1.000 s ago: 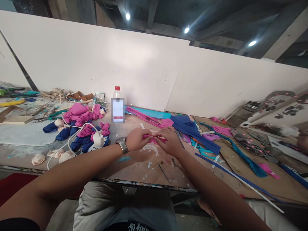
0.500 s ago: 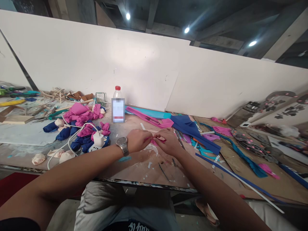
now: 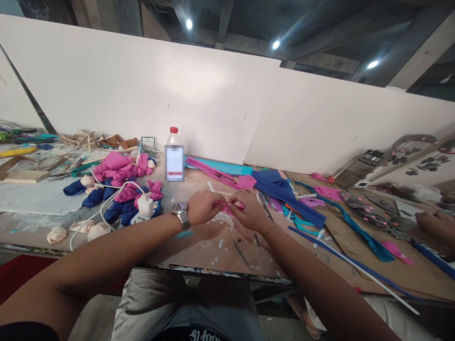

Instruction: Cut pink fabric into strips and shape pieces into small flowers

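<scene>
Pinching pink paper piece (image 3: pixel 227 206) | left hand (image 3: pixel 204 207) | right hand (image 3: pixel 249 210) | bottle (image 3: pixel 174 156) label blurred

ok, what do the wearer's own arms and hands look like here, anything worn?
Both forearms are bare, with no sleeves in view and no gloves. The left hand has a metal wristwatch on the wrist, silver-toned link band with a round dark face. The right hand has nothing on the wrist; no rings can be made out on the fingers.
</scene>
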The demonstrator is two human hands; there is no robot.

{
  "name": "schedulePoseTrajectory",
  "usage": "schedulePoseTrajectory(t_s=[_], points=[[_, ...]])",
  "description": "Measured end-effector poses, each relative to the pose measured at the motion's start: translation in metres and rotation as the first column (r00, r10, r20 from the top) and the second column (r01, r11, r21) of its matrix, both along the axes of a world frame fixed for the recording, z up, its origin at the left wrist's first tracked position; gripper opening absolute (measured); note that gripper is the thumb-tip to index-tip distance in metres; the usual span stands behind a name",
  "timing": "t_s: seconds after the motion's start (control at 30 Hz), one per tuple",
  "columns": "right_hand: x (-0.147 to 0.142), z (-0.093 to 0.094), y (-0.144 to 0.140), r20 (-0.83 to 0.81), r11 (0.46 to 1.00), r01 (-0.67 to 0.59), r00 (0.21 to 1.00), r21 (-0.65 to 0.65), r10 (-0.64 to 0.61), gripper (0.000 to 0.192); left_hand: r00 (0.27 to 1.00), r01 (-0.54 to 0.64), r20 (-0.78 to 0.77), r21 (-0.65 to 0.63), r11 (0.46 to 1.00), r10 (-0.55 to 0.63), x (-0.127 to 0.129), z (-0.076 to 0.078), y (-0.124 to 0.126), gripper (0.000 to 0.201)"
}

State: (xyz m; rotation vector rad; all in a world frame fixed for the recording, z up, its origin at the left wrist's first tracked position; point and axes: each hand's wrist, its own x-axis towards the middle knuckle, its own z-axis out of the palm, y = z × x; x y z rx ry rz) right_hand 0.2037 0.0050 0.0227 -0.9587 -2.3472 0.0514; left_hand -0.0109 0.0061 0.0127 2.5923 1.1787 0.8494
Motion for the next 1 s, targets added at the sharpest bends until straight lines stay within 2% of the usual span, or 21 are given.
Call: schedulePoseTrajectory(t_s=[0.33, 0.5, 0.7, 0.83, 1.0], points=[[0.0018, -0.0017, 0.0023, 0.033, 1.0, 0.0, 0.999, 0.019, -0.001, 0.01, 0.997, 0.023, 0.079, -0.079, 0.997, -0.017, -0.0006, 0.0013, 0.003, 0.03], [0.002, -0.0017, 0.0022, 0.013, 1.0, 0.007, 1.0, 0.01, -0.007, 0.008, 0.988, 0.065, 0.148, -0.156, 0.986, -0.042, -0.0004, 0.0021, 0.0035, 0.029], [0.0021, 0.0002, 0.002, 0.028, 1.0, 0.012, 1.0, 0.009, -0.012, 0.01, 0.965, 0.126, 0.259, -0.293, 0.948, -0.048, -0.0002, 0.0023, 0.0042, 0.027], [0.0031, -0.0001, 0.002, -0.004, 1.0, 0.008, 1.0, 0.015, -0.008, 0.006, 0.958, 0.149, 0.28, -0.296, 0.944, -0.064, -0.0008, -0.0004, 0.0075, 0.029], [0.0021, 0.0002, 0.0014, 0.001, 0.999, -0.012, 1.0, 0.037, 0.012, 0.01, 0.962, 0.143, 0.262, -0.258, 0.955, -0.074, -0.0014, -0.0037, 0.0093, 0.033]])
